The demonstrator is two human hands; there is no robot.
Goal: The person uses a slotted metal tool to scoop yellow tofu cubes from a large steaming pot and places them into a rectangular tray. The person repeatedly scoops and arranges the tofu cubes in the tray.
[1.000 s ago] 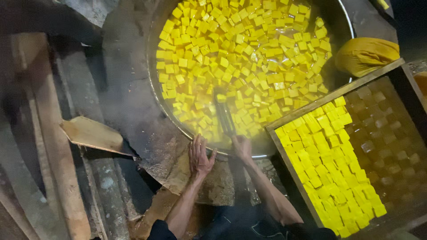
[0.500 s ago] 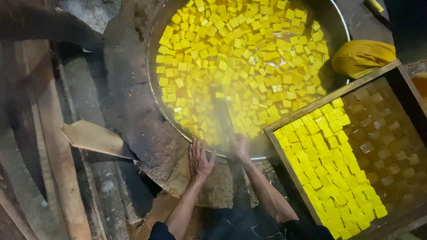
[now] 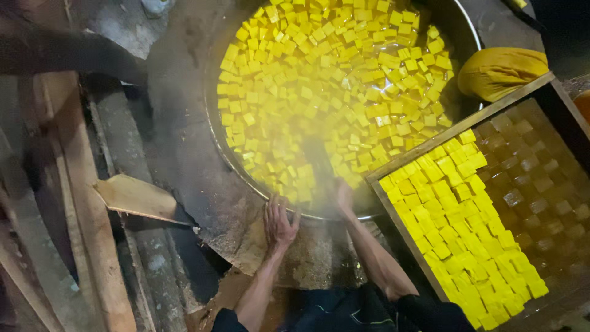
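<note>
Resting flat with fingers spread, the left hand (image 3: 279, 222) stays on the grimy stone rim (image 3: 184, 154) of the large round metal pan (image 3: 467, 27) full of floating yellow cubes (image 3: 332, 86). The right hand (image 3: 344, 198), blurred by thicker steam than before, still reaches the pan's near edge; its finger state cannot be told. A wooden tray (image 3: 455, 132) of yellow cubes sits right.

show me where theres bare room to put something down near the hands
Free: the grimy ledge left of the pan, above the left hand, and the tray's right half of dark emptied cells. Crowded: the pan, packed with yellow cubes, and the tray's left half by the right hand.
</note>
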